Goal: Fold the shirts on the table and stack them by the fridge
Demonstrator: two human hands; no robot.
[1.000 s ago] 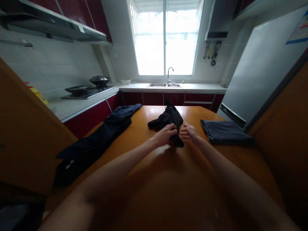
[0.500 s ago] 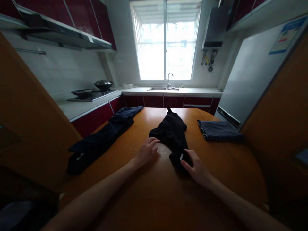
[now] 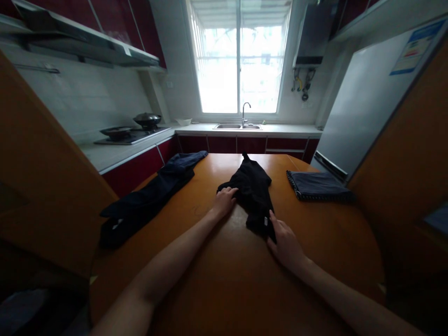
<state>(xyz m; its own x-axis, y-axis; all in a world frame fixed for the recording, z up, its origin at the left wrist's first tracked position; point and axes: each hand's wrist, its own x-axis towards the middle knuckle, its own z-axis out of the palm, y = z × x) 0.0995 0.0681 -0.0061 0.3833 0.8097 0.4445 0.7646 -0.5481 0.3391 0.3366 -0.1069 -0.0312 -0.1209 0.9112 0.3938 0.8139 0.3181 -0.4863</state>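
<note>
A black garment [image 3: 250, 186] lies crumpled on the wooden table, its narrow end pointing toward the window and a small white tag showing at the near end. Whether it is a top or trousers I cannot tell. My left hand [image 3: 224, 203] rests its fingertips on the garment's left edge, fingers loosely stretched. At the near right corner, beside the tag, my right hand [image 3: 286, 242] touches the cloth with thumb and fingers apart. Neither hand grips the fabric. Dark blue trousers [image 3: 154, 193] lie lengthwise along the table's left side.
A folded grey-blue cloth with a dotted edge [image 3: 318, 185] sits at the right of the round-edged table [image 3: 224, 289]. Beyond are a counter with a sink [image 3: 229, 126], a stove with a lidded pan [image 3: 147, 120], and a fridge [image 3: 360, 102] at right.
My left hand has moved forward and right onto the garment's edge. My right hand has shifted slightly right and down, uncovering more of the tag. The view has tilted a little.
</note>
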